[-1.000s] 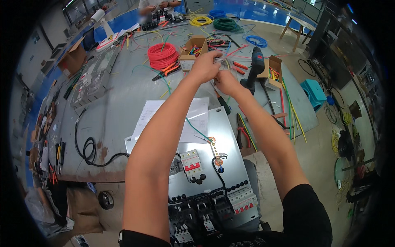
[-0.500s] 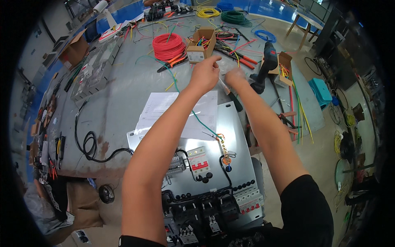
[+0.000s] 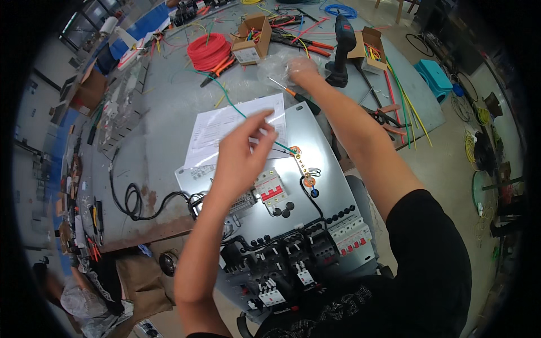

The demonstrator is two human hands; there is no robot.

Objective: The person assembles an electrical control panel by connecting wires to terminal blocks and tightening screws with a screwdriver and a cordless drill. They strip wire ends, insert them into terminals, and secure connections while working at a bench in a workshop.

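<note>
My left hand (image 3: 243, 151) hovers over the paper sheets (image 3: 217, 127) and the metal mounting panel (image 3: 315, 135), fingers apart and holding nothing. Out at the clear plastic bag (image 3: 271, 66), my right hand (image 3: 303, 70) reaches in or behind the film; its fingers are blurred and hidden. Just below it lies a screwdriver (image 3: 297, 97). A green wire (image 3: 231, 103) runs over the sheets to a brass terminal bar (image 3: 301, 163) on the panel. The panel also carries a breaker with red levers (image 3: 271, 191), black contactors (image 3: 296, 248) and a row of small breakers (image 3: 350, 236).
A black cordless drill (image 3: 341, 48) stands upright right of my right hand, beside an open carton (image 3: 372, 50). Farther back are a red wire coil (image 3: 208, 52), another carton (image 3: 251, 39) and orange-handled pliers (image 3: 217, 72). A black cable (image 3: 135, 203) curls at the left.
My left hand has drawn back from beside the right hand to above the panel, its fingers spread. My right hand stays at the plastic bag. The whole view has shifted.
</note>
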